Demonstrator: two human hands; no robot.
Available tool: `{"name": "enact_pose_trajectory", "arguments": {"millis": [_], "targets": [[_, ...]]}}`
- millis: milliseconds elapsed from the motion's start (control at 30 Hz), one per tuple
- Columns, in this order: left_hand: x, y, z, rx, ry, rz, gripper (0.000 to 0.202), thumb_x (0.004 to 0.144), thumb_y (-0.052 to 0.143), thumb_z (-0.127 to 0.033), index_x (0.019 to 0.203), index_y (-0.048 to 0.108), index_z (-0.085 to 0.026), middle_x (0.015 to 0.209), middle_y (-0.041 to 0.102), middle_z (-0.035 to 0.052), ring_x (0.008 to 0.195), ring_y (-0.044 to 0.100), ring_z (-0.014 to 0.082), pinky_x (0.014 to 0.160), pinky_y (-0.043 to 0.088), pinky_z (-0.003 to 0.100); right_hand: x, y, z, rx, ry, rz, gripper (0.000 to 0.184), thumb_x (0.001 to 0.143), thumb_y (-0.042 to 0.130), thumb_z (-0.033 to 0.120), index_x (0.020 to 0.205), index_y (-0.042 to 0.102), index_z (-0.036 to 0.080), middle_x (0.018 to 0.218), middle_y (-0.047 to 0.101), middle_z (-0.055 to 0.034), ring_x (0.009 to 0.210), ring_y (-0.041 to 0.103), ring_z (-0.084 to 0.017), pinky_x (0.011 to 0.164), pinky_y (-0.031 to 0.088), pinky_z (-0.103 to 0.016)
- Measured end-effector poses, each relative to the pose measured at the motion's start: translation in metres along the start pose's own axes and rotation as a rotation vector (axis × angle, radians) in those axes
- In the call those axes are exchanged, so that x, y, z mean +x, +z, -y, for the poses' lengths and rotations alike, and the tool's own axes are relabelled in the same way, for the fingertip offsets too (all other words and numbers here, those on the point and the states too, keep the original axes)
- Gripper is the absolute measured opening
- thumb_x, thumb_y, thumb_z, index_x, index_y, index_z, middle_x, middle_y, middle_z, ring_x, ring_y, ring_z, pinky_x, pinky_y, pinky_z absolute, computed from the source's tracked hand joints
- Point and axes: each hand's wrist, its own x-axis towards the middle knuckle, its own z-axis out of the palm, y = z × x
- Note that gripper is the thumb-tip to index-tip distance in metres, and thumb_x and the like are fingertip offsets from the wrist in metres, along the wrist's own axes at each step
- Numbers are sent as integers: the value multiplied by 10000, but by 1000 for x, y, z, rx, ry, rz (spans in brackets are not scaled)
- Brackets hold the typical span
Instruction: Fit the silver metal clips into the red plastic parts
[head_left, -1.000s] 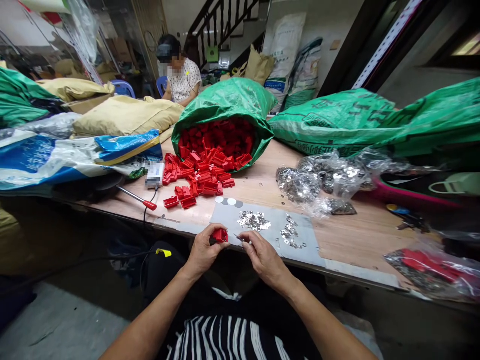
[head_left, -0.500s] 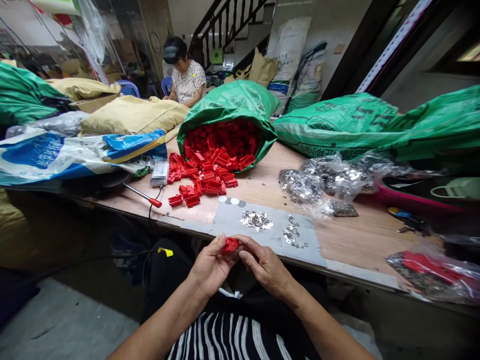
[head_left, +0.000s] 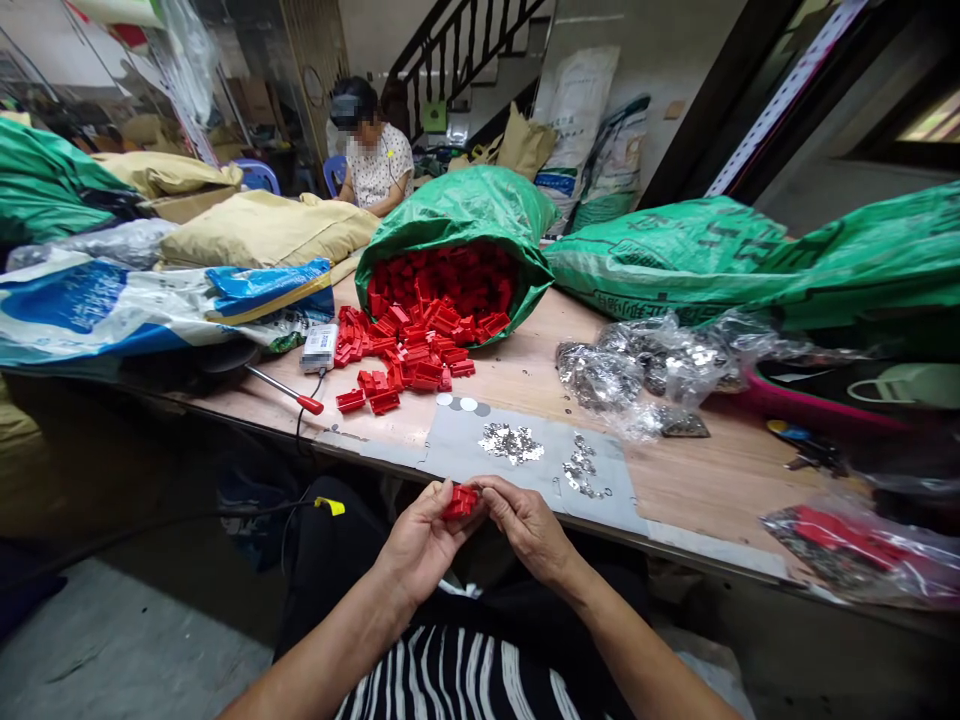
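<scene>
Just in front of the table's near edge, my left hand is closed on a red plastic part, held between thumb and fingers. My right hand is at the part's right side, thumb and forefinger pinched together; whatever lies between them is too small to make out. Beyond my hands, small flat metal pieces form a pile on a grey mat. A second, looser group of metal pieces lies to its right. More red plastic parts spill out of a green sack.
Clear plastic bags of metal pieces lie on the right of the table, and a bag with red contents sits at the near right edge. A lever with a red handle juts out at left. A co-worker sits across.
My right hand's thumb and forefinger have drawn together beside the red part, and the thin piece seen there before is now hidden. My left hand keeps its hold.
</scene>
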Motion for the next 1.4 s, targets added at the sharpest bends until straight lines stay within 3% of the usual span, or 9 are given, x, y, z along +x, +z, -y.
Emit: {"name": "enact_pose_trajectory", "arguments": {"millis": [133,267,467,633,800,933,1067,1200,1400], "targets": [[3,-35,4,141,-120,11,131,814,649,-188,716,577,-139,863,719,82,900,684,215,925,457,363,8,-7,-5,-97,55,-31,396,964,364,438,1180,608,213,650,592,9,603,551,-137,611,439,-241],[20,-80,14,207,-241,-132,198,757,691,-180,915,574,-167,892,722,77,827,689,216,845,454,375,32,-13,-12,-198,32,-66,344,945,408,413,1137,618,221,814,666,-25,702,595,-157,702,457,-272],[44,-132,19,279,-120,-323,444,632,712,-45,1035,575,-174,688,667,-1,687,662,168,801,419,340,95,-13,-14,-472,-36,-53,259,890,516,271,1121,613,207,1051,656,-67,940,611,-191,835,467,-309],[42,-146,20,289,-91,-352,422,630,714,-63,1022,593,-162,615,605,-28,656,653,164,776,421,324,157,-8,-7,-672,-78,-20,334,869,535,166,1198,584,201,1363,464,-104,1179,514,-220,979,419,-344],[40,-145,18,285,-87,-353,511,667,686,-75,1144,552,-199,794,661,14,762,678,178,830,426,344,192,-3,-8,-679,-66,10,340,855,545,146,1191,586,175,1403,436,-122,1189,511,-262,986,420,-392],[37,-140,14,341,-117,-331,481,704,708,-164,1161,563,-196,991,678,72,826,684,198,827,441,345,184,-8,-5,-641,-89,2,360,870,524,150,1228,565,142,1373,479,-140,1213,499,-246,1019,397,-376],[24,-116,3,456,-115,-161,359,738,724,-306,1058,645,-163,1086,668,114,868,677,195,809,468,309,144,-17,1,-547,-130,-28,353,912,489,220,1251,559,152,1324,543,-113,1210,508,-199,1028,392,-327],[6,-75,-13,479,-94,67,368,792,678,-326,1103,637,-133,1146,649,175,968,659,236,838,482,331,82,-17,7,-208,-146,37,293,896,527,266,1156,640,191,1216,631,-80,1117,580,-217,958,448,-356],[-9,-28,-11,508,68,79,441,772,708,-286,1182,565,-215,1113,650,116,921,663,232,761,531,338,2,-5,24,-16,-72,132,278,886,557,234,1145,659,239,1174,654,-54,1078,598,-198,957,454,-322]]}}
